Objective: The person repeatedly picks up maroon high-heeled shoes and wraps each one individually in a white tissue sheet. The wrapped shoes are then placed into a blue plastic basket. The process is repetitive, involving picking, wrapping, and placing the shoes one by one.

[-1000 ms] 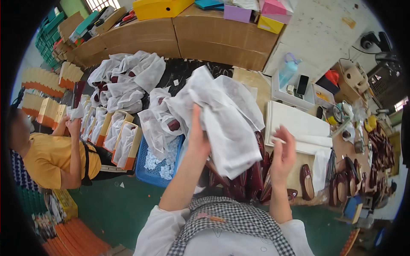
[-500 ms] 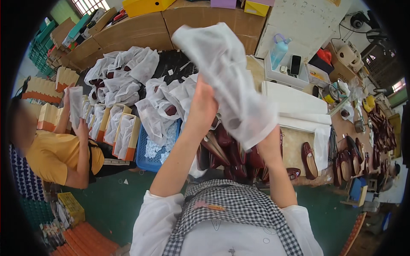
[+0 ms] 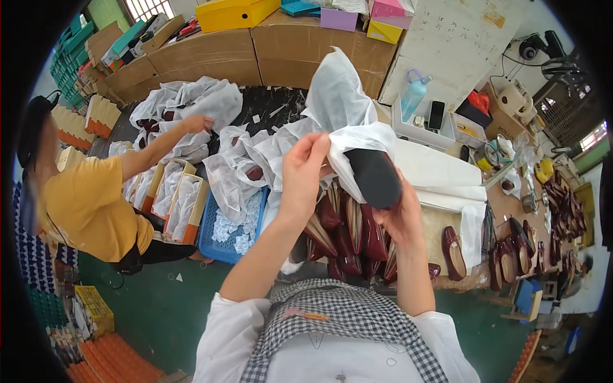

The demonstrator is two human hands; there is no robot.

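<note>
In front of me a burgundy shoe (image 3: 378, 181) is partly inside a white fabric bag (image 3: 341, 89), its dark sole facing up. My left hand (image 3: 302, 173) pinches the edge of the bag's mouth between thumb and fingers. From the other side my right hand (image 3: 403, 216) grips the exposed end of the shoe. Below my hands, a heap of glossy burgundy shoes (image 3: 345, 246) lies at the table's near edge. Left of it, several shoes in white bags (image 3: 236, 163) lie piled together.
A blue basket (image 3: 217, 250) holds small clear packets. Beyond it stand open shoe boxes (image 3: 191, 210) with white-wrapped contents. At left a person in a yellow shirt (image 3: 96, 207) reaches toward more bagged shoes (image 3: 169, 131). White sheets (image 3: 440, 167) and a single shoe (image 3: 454, 254) lie right.
The bag has slid back, baring the sole of the shoe, and my right hand now shows on it. The other person's arm has stretched out to the far pile.
</note>
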